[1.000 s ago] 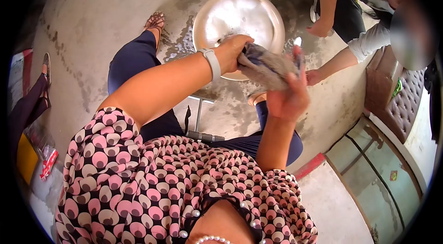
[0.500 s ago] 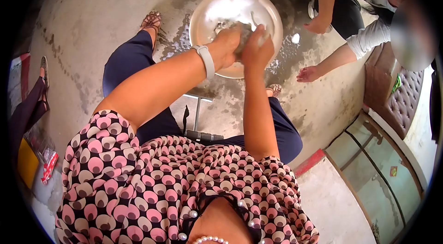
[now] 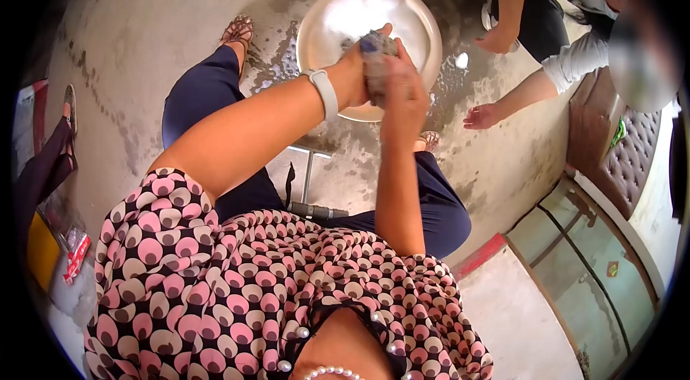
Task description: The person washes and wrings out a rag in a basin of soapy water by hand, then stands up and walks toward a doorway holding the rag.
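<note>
A bunched wet grey cloth (image 3: 375, 51) with a dark blue patch is between my two hands, above a wide metal basin (image 3: 428, 28). My left hand (image 3: 351, 78), with a pale band at its wrist, is closed around the cloth from the left. From the right, my right hand (image 3: 407, 87) presses against the cloth with bent fingers, partly smeared by motion. The cloth's exact kind cannot be made out. Bright glare covers the far side of the basin's inside.
Wet patches surround the basin on the concrete floor (image 3: 144, 35). To the right, another person's hands (image 3: 480, 115) hang near the basin. A brown tufted seat (image 3: 632, 157) and a glass-panelled frame (image 3: 575, 258) stand farther right. Someone's leg (image 3: 54, 157) shows at the left edge.
My hands have lifted the cloth a little, and more of it shows, including the blue patch. My right hand has shifted down along it. The other person barely moved.
</note>
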Motion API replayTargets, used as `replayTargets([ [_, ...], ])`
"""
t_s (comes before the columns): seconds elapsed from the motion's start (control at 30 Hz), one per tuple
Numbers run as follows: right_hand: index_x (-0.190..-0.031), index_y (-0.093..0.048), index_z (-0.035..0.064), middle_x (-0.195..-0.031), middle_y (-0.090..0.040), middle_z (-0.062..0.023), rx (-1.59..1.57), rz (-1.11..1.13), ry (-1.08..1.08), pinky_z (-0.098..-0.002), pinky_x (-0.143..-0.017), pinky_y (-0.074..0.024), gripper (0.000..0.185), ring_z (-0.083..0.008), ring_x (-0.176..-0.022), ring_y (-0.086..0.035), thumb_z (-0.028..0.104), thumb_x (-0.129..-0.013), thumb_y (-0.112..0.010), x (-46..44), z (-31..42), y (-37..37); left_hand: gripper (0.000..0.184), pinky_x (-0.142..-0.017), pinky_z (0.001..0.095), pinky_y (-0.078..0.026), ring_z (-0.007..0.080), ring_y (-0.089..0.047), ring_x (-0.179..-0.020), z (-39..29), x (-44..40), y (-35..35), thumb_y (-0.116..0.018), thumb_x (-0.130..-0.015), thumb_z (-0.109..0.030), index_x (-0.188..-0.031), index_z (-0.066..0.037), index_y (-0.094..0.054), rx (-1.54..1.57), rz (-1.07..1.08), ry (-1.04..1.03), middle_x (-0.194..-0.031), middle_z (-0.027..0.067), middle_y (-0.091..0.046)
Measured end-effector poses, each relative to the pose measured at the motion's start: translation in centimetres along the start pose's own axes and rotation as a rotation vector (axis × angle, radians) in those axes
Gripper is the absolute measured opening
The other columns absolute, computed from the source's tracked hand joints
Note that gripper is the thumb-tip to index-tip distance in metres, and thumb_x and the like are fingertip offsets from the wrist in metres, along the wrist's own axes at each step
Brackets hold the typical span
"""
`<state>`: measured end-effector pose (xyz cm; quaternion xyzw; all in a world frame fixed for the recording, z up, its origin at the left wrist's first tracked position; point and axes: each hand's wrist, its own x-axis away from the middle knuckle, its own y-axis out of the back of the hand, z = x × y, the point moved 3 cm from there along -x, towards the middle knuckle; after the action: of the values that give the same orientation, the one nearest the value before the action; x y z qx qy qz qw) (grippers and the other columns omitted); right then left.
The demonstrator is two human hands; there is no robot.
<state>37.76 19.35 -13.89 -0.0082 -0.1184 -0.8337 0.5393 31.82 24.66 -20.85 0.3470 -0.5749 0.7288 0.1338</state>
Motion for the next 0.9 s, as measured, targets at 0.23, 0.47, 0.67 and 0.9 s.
replayTargets([
  [0.23,-0.077,-0.046,0.0013,-0.08,-0.047,-0.0063,0.295,-0.28,0.302,-0.0294,-0.075,-0.0403,0.023,-0.0167,-0.078,-0.047,0.012,-0.074,-0.066,-1.0,-1.4,-2.4,0.024,-0.063,0.0285,-0.047,0.0146,-0.053,-0.07,1.3,0.7,0.2,-0.043,-0.09,-0.032,-0.087,-0.01,-0.052,0.077,0.076,-0.112,-0.078,0.0047,-0.054],
  [0.47,-0.066,-0.048,0.0022,-0.067,-0.05,-0.0025,-0.248,-0.343,-0.172,-0.026,-0.058,-0.0389,0.018,-0.0112,-0.06,-0.043,0.012,-0.072,-0.062,-4.7,-4.2,-0.5,0.02,-0.061,0.032,-0.048,0.017,-0.057,-0.069,0.0,2.3,-1.1,-0.041,-0.089,-0.025,-0.093,-0.009,-0.052,-0.405,-0.315,-0.159,-0.079,0.0051,-0.056],
  [0.67,-0.078,-0.057,0.0022,-0.074,-0.058,-0.006,-0.388,-0.059,-0.247,-0.0265,-0.064,-0.0445,0.014,-0.0141,-0.066,-0.054,0.016,-0.078,-0.058,-5.9,-8.2,2.0,0.025,-0.071,0.0333,-0.052,0.0169,-0.062,-0.08,0.8,2.0,-2.5,-0.037,-0.092,-0.024,-0.096,-0.008,-0.056,-0.333,-0.204,-0.127,-0.092,0.0067,-0.061],
  [0.9,-0.112,-0.053,-0.0033,-0.116,-0.053,-0.015,-0.828,-0.134,-0.113,-0.0335,-0.088,-0.0443,0.04,-0.025,-0.104,-0.053,0.015,-0.076,-0.054,-2.9,-2.0,1.1,0.032,-0.078,0.0385,-0.051,0.021,-0.062,-0.085,-0.5,1.4,-2.7,-0.031,-0.092,-0.026,-0.098,-0.007,-0.056,-0.179,-0.26,-0.073,-0.097,0.008,-0.062],
])
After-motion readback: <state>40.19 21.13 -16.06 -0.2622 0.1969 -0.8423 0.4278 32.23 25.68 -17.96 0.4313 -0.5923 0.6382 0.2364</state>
